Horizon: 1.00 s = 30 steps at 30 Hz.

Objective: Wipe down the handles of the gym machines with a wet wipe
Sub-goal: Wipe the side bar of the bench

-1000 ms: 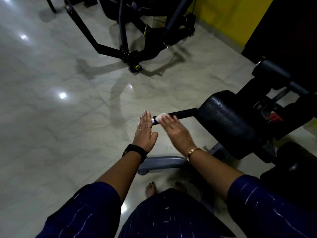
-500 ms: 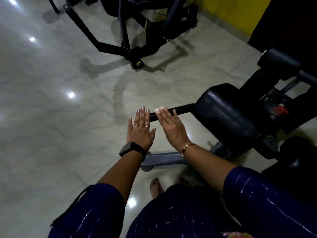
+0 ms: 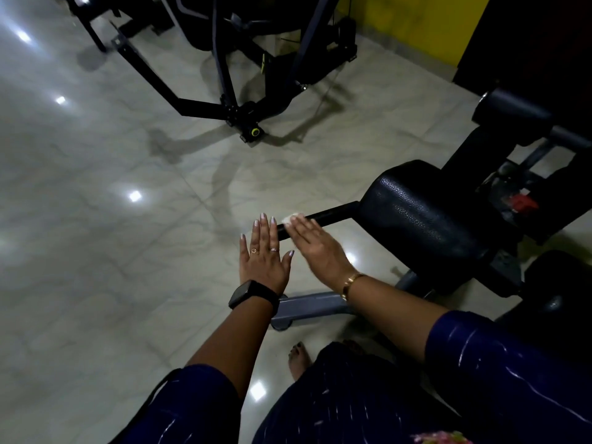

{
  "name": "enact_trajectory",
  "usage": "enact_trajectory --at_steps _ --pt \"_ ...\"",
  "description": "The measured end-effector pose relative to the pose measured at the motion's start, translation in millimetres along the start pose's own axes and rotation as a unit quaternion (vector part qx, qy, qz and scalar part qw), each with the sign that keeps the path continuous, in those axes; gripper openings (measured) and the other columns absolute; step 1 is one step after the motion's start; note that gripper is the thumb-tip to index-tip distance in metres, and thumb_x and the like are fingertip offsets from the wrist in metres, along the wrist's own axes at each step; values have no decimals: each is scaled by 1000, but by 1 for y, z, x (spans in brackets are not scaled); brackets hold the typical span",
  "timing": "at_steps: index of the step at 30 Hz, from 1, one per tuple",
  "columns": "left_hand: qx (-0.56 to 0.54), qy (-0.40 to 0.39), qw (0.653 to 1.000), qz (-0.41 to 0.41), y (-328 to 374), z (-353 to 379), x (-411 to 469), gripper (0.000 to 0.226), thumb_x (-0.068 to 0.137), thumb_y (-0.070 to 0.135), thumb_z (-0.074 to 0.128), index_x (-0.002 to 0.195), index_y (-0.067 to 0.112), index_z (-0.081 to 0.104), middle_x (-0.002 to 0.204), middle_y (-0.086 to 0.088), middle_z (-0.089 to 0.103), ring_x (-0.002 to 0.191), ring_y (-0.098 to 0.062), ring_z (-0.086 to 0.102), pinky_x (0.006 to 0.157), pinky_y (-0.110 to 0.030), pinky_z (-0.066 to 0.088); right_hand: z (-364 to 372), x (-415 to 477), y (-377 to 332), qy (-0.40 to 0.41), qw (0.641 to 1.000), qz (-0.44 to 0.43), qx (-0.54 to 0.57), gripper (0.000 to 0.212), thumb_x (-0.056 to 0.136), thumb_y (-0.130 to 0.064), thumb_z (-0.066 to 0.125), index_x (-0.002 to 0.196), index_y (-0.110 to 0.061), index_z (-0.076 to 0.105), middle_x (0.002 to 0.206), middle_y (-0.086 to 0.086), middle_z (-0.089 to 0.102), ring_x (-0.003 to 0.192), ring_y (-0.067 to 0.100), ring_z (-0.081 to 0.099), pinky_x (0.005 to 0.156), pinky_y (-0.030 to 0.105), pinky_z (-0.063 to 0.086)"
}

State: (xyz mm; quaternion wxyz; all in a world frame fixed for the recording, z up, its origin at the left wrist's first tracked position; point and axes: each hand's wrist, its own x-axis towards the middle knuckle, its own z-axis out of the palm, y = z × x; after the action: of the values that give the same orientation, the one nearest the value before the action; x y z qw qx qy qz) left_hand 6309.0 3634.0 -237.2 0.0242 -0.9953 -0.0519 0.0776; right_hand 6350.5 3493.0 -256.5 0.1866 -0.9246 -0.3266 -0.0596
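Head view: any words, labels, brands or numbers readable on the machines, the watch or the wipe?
No text is readable in this view.
Watch: face dark, nothing shown.
Wipe: plain white, no print visible.
Red part at right: no lettering legible.
Yellow-green strip at top: too small and blurred.

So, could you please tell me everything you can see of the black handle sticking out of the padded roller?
The handle is a slim, straight black bar, matte and rubbery-looking, projecting from the textured black pad out over the tiled floor. A white wet wipe lies on it near its free end, under the straight fingers of the right hand. The flat left hand covers the tip; contact there cannot be told.
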Motion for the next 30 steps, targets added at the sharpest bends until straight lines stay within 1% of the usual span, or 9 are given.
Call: enact_trajectory --at_steps 3,7,10,14,20,22,24,26,30 --pt "-19 56 998 6 -1 1 -1 69 99 49 23 147 14 -13 160 -6 -11 149 -17 -4 115 -40 -12 -6 -18 32 -23 995 75 -65 62 80 15 22 134 3 52 137 21 52 127 34 51 91 41 54" --pt "0 26 1000 8 -4 4 -2 73 101 49 26 144 16 -23 153 -2 -26 139 -11 -25 111 -40 -24 -1 -4 20 -9 982 180 -50 62 76 11 20 129 9 53 130 26 56 120 38 56 85 41 56" --pt "16 17 1000 -8 0 2 -2 72 102 48 22 143 14 -27 151 -4 -32 137 -11 -29 109 -41 -28 3 11 -17 4 995 103 -12 59 76 6 23 124 9 57 126 26 59 117 38 59 94 48 51" --pt "17 -1 1000 -11 1 -1 -2 71 103 46 19 138 14 -34 149 -3 -36 138 -13 -31 105 -42 -31 -1 -6 -16 -1 999 1 -45 56 85 11 23 131 3 54 135 19 55 126 31 53 104 42 44" --pt "16 29 999 3 -3 -1 -3 71 102 47 21 142 14 -28 152 -3 -29 144 -14 -22 105 -41 -32 -11 -19 32 -54 979 185 -63 70 73 15 17 132 5 52 135 21 55 123 33 55 74 32 58" --pt "15 18 1000 -5 -1 -1 -4 70 103 46 19 141 14 -31 151 -3 -32 139 -12 -28 103 -40 -34 -8 -13 20 -66 972 214 -67 64 76 12 23 137 7 45 139 24 49 128 35 50 92 35 52" --pt "7 21 1000 -7 1 -1 -4 69 103 46 19 141 14 -30 150 -2 -32 143 -13 -25 103 -40 -33 -7 -6 12 -72 966 230 -89 62 84 11 28 146 8 25 151 27 30 141 36 29 113 36 31" --pt "6 22 1000 -5 0 -2 -3 69 103 46 20 142 14 -28 154 -3 -28 148 -16 -16 108 -41 -28 -12 9 11 -99 962 240 -81 58 94 9 26 149 6 10 156 27 13 147 36 10 119 37 14" --pt "3 8 1000 -9 0 -3 -5 71 103 38 28 141 14 -27 161 -6 -17 150 -19 -11 115 -44 -17 -27 41 12 -178 936 286 -105 46 98 4 30 143 11 25 152 29 24 144 38 17 117 40 18"
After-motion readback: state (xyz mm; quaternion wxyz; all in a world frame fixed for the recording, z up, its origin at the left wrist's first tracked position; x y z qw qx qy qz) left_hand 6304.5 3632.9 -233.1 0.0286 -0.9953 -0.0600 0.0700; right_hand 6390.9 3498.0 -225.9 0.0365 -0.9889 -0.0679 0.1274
